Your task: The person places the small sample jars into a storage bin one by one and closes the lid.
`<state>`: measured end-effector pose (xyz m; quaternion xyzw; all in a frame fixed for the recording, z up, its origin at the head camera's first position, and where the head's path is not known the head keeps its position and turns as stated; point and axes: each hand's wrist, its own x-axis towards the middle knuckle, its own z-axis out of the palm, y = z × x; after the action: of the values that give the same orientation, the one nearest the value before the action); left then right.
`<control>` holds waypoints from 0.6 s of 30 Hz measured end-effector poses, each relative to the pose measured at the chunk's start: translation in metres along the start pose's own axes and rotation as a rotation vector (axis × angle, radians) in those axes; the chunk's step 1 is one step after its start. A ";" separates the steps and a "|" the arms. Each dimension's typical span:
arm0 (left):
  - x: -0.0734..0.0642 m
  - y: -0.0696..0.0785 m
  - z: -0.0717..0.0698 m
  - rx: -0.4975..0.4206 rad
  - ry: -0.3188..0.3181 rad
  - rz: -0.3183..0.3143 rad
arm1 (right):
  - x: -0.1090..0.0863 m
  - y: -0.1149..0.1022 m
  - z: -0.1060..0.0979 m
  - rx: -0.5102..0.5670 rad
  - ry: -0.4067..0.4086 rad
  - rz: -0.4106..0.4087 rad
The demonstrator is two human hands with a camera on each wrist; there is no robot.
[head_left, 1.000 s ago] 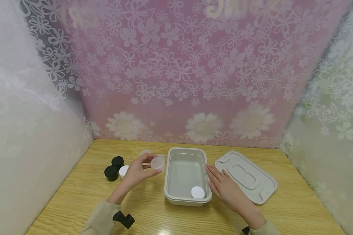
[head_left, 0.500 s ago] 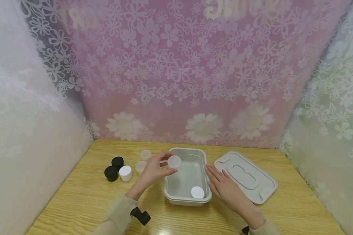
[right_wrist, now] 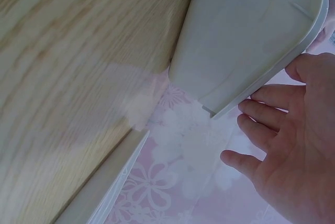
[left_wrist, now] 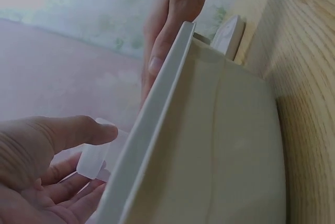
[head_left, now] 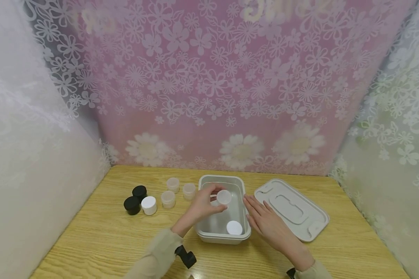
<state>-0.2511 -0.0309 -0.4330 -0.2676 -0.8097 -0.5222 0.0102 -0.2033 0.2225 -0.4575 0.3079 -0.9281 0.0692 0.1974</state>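
My left hand pinches a small translucent jar between thumb and fingers, over the inside of a light grey plastic box. In the left wrist view the jar shows beside the box's rim, thumb on its near side. A white-lidded jar lies in the box's near right corner. My right hand rests its straight fingers along the box's right rim; the right wrist view shows those fingertips at the rim.
The box's grey lid lies on the wooden table right of the right hand. Left of the box stand several translucent jars, a white jar and two black jars. Floral curtains enclose the table's back and sides.
My left hand has carried the translucent jar rightward from beside the box to over its inside. The jars on the left have come back into sight. The right hand has stayed at the rim.
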 end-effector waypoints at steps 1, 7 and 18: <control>0.001 0.000 0.003 -0.001 -0.007 -0.001 | 0.000 0.000 0.000 -0.002 0.005 -0.004; 0.007 0.000 0.017 0.076 -0.060 -0.051 | 0.000 -0.001 -0.001 -0.011 0.035 -0.026; 0.009 -0.001 0.029 0.255 -0.077 -0.185 | 0.000 -0.001 -0.001 -0.008 0.034 -0.037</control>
<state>-0.2524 -0.0030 -0.4444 -0.2084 -0.8904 -0.4032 -0.0352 -0.2024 0.2223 -0.4565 0.3228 -0.9191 0.0674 0.2156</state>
